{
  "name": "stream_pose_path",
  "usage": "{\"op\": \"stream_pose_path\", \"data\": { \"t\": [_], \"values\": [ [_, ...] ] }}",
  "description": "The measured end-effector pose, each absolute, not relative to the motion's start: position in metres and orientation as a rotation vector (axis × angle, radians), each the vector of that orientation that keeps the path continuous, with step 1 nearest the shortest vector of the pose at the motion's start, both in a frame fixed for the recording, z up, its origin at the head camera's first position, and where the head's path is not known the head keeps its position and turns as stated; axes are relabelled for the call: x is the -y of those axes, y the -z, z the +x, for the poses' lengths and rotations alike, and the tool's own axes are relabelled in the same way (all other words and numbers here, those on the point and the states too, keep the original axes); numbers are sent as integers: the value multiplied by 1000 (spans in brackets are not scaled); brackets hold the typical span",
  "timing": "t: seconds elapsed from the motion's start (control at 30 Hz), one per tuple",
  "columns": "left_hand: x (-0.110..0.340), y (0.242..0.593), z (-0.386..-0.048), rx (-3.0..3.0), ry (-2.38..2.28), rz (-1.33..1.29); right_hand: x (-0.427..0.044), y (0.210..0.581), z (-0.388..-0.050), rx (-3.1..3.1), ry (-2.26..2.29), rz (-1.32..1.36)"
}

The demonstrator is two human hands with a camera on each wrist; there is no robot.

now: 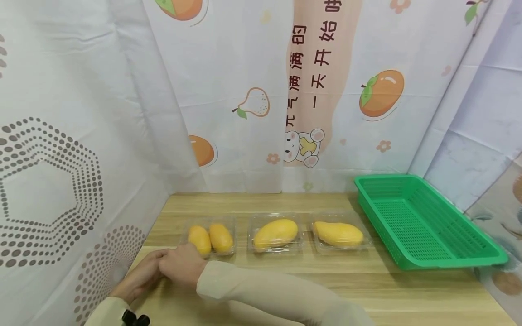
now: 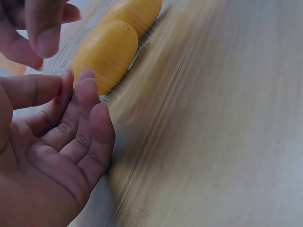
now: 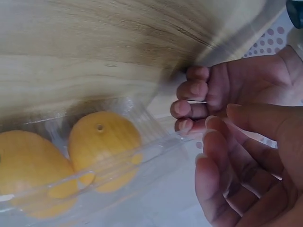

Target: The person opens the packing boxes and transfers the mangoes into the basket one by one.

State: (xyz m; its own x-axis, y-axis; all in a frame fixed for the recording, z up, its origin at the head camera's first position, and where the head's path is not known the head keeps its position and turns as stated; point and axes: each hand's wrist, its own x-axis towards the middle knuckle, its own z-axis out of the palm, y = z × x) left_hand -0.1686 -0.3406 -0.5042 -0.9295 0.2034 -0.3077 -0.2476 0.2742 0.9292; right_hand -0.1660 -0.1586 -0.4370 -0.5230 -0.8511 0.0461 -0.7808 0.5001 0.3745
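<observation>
At the table's left edge, my left hand [image 1: 140, 275] is palm up, its thumb and index fingertips together at the corner of a clear plastic box [image 3: 156, 124]. That box holds two yellow mangoes [image 1: 220, 237]. My right hand [image 1: 182, 266] is above the left one and hides part of it in the head view. In the right wrist view, the right hand's fingers are loosely bent, with the thumb close to the index tip; nothing is plainly held between them. Just how the left fingertips meet the thin plastic is hard to make out.
Two more clear boxes stand in the same row, one with a mango [image 1: 275, 234] in the middle, one with a mango [image 1: 338, 233] farther right. A green plastic basket [image 1: 432, 262] stands at the table's right side. Patterned curtains [image 1: 228, 59] hang behind and beside the wooden table [image 1: 293, 283].
</observation>
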Motion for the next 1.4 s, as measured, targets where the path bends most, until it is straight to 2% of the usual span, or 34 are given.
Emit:
{"op": "stream_pose_path", "data": {
  "t": [0.43, 1.03, 1.4],
  "values": [
    [344, 500, -169, -2152, -1737, -58, 163, 438, -168, 2474, 400, 1363],
    [347, 504, -170, -2000, -1822, 80, 166, 451, -183, 2646, 299, 1190],
    [345, 508, -172, -2019, -1843, 90, 163, 453, -190, 2576, 329, 1277]
  ]
}}
